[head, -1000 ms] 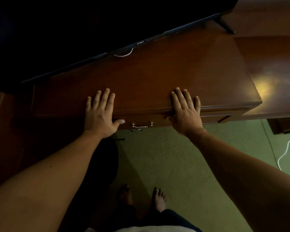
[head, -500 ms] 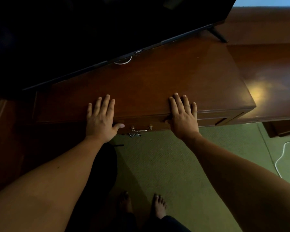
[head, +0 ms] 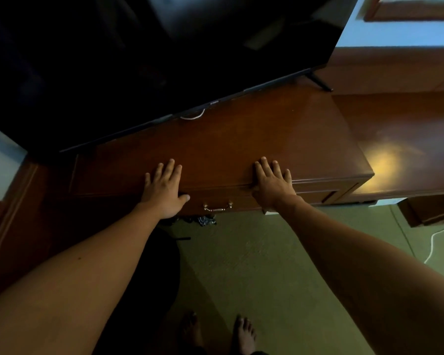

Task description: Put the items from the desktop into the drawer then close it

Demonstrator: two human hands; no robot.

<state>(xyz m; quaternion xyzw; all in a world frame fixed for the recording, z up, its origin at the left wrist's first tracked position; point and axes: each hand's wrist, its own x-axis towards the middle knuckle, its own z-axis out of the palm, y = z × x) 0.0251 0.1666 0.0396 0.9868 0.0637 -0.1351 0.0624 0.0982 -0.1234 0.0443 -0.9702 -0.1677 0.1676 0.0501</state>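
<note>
While flat on desktop [head: 241, 149], hands flank drawer [head: 241, 198].

Television [head: 139, 60] behind both hands, drawer [head: 241, 198] below desktop [head: 228, 144].

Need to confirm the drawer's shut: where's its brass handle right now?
In the head view the brass handle sits on the drawer front, below the desktop edge, between the left hand and right hand.
</note>
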